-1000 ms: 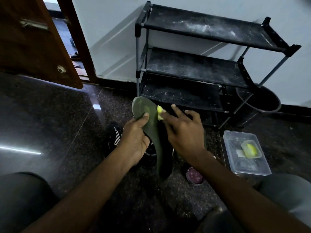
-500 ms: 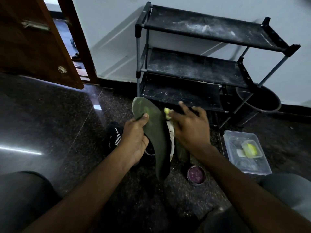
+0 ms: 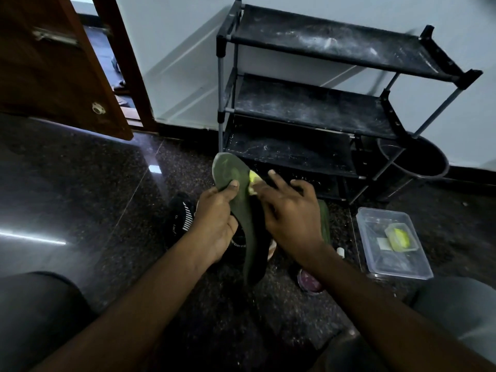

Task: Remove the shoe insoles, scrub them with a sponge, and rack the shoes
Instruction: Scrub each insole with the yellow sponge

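Left hand (image 3: pixel 214 224): grips the green insole (image 3: pixel 228 167) near its upper part; thumb laid across the front face, remaining fingers curled round the back; the insole stands roughly upright, toe end up, heel end hanging down between the two forearms, above the floor (image 3: pixel 80 183).

Right hand (image 3: pixel 292 213): pinches the yellow sponge (image 3: pixel 252 181) at the thumb side and holds it touching the insole's right edge, just below the toe end; forefinger straight, other fingers spread and loosely bent; the exact grip under the sponge is hidden.

Black shoe (image 3: pixel 181 216): on the floor behind the left hand, white stripes on its side; a second green insole (image 3: pixel 325 218) shows just beyond the right hand.

Shoe rack (image 3: pixel 308 108): three dusty black shelves, against the wall; black bucket (image 3: pixel 418 159) at its right foot.

Clear plastic container (image 3: pixel 397 267): on the floor at the right, with a yellow item inside; a small round tin (image 3: pixel 308 281) lies near the right forearm.
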